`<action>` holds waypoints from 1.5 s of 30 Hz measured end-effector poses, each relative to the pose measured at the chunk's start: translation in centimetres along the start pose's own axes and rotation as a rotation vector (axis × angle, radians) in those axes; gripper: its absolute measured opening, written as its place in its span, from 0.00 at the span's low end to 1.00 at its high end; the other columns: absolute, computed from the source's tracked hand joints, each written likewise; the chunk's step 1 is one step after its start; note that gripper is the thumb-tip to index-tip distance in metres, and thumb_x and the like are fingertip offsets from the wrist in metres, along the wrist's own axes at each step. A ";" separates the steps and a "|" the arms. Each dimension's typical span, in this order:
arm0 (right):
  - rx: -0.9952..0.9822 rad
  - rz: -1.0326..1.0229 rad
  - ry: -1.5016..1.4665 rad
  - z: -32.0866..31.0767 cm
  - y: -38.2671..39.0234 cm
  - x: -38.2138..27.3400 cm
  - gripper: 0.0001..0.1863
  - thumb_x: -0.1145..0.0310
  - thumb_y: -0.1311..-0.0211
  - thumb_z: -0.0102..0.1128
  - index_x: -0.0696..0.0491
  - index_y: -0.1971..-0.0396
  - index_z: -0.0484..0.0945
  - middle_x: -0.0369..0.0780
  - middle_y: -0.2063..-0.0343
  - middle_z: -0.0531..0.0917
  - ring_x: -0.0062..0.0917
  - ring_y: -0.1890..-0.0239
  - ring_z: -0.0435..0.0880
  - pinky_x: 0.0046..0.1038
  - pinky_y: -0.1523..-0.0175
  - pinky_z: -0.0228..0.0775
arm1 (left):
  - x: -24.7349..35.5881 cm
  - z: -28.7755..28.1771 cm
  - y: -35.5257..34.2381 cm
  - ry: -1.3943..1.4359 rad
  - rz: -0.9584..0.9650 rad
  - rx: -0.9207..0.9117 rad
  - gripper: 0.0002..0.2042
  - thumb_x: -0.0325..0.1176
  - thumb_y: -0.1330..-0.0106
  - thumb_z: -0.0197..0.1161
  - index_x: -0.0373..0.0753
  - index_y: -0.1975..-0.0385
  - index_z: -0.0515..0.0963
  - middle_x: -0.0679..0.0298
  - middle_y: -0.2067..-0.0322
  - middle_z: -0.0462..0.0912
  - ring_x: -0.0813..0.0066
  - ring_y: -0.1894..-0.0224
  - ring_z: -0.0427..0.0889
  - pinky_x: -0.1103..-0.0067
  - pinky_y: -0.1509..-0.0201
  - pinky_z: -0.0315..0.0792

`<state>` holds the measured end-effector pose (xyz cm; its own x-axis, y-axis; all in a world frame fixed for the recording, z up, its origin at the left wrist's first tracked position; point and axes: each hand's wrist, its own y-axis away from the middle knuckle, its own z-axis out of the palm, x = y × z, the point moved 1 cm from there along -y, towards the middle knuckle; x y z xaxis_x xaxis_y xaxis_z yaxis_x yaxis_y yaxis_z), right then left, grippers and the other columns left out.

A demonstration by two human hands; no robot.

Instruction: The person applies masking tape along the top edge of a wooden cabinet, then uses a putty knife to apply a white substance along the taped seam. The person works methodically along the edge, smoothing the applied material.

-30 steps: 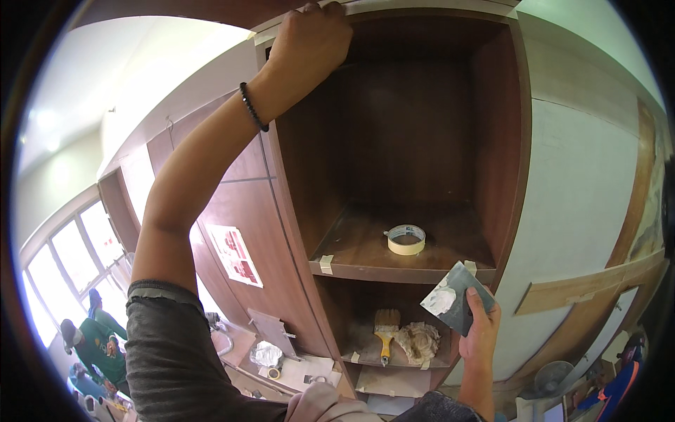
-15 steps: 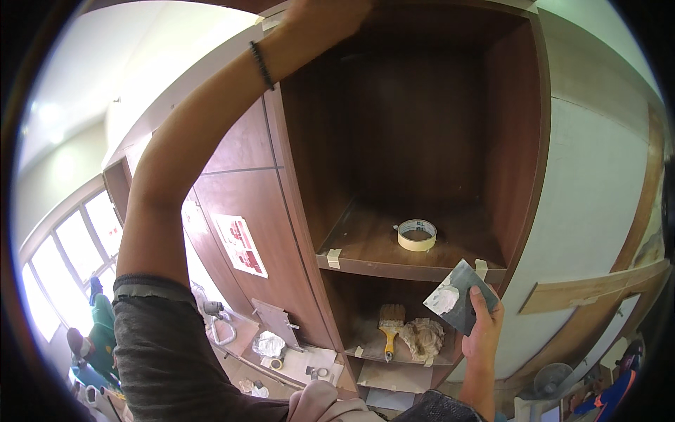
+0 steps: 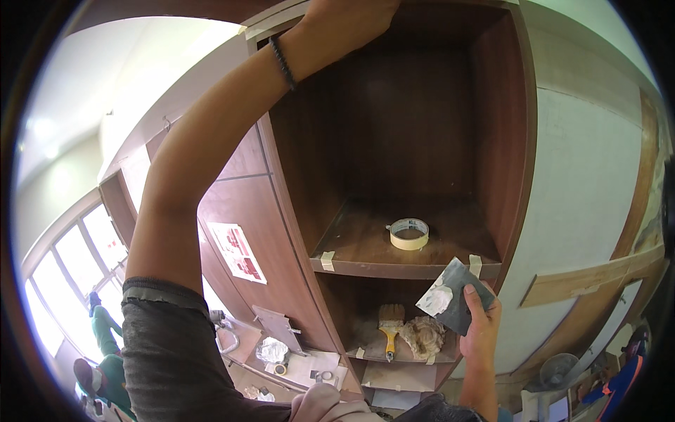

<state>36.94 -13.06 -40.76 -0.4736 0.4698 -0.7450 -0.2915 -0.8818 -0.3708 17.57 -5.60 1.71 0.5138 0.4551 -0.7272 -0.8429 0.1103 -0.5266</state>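
Note:
My left hand (image 3: 351, 15) reaches up to the top edge of a dark wooden cabinet (image 3: 513, 176) and grips it; the fingers are mostly cut off by the frame. A dark bracelet (image 3: 283, 62) circles that wrist. My right hand (image 3: 479, 325) is low at the right, holding a flat grey putty scraper (image 3: 451, 295) with white filler on its blade, in front of the shelf's front edge. A roll of masking tape (image 3: 408, 233) lies on the middle shelf (image 3: 365, 246).
The lower shelf holds a yellow-handled brush (image 3: 389, 330) and a crumpled rag (image 3: 425, 335). Tape tabs mark the shelf edge. A white wall (image 3: 583, 183) with a wooden strip (image 3: 598, 278) lies right. Clutter sits on a surface below left. People in green stand far left by windows.
The view has shifted upward slightly, so my left hand now sits at the frame's top edge. My right hand with the scraper stays near the shelf edge.

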 end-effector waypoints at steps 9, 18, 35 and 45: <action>-0.003 -0.006 0.033 0.1 0.2 -0.5 0.11 0.64 0.26 0.65 0.58 0.61 0.83 0.31 0.68 0.83 0.12 0.66 0.76 0.19 0.59 0.68 | -0.8 1.4 0.6 -0.112 0.039 -0.163 0.28 0.35 0.29 0.56 0.39 0.28 0.70 0.65 0.73 0.84 0.72 0.70 0.86 0.74 0.71 0.77; -0.029 -0.020 0.018 0.2 0.0 -0.7 0.10 0.66 0.26 0.64 0.59 0.58 0.83 0.33 0.65 0.86 0.15 0.65 0.82 0.21 0.57 0.75 | -4.1 2.2 5.7 0.022 -0.098 -0.299 0.33 0.35 0.32 0.57 0.41 0.24 0.64 0.60 0.69 0.87 0.67 0.70 0.87 0.69 0.67 0.79; 0.002 0.020 0.045 0.7 0.3 -1.0 0.11 0.64 0.27 0.65 0.57 0.63 0.83 0.30 0.69 0.81 0.12 0.67 0.73 0.20 0.60 0.66 | -1.5 1.9 1.1 0.002 -0.031 -0.160 0.31 0.33 0.30 0.55 0.41 0.25 0.65 0.60 0.70 0.87 0.66 0.73 0.86 0.70 0.68 0.79; 0.144 -0.013 0.050 -0.1 0.5 -1.2 0.16 0.61 0.30 0.70 0.60 0.58 0.84 0.33 0.66 0.84 0.16 0.63 0.79 0.24 0.54 0.72 | -6.0 4.6 13.2 -0.228 -0.171 -0.476 0.26 0.34 0.32 0.57 0.47 0.32 0.74 0.59 0.69 0.89 0.62 0.71 0.91 0.69 0.72 0.84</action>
<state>37.43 -14.08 -40.05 -0.4278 0.4753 -0.7688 -0.4156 -0.8588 -0.2997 2.62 -2.80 1.20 0.5449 0.6516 -0.5277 -0.5584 -0.1875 -0.8081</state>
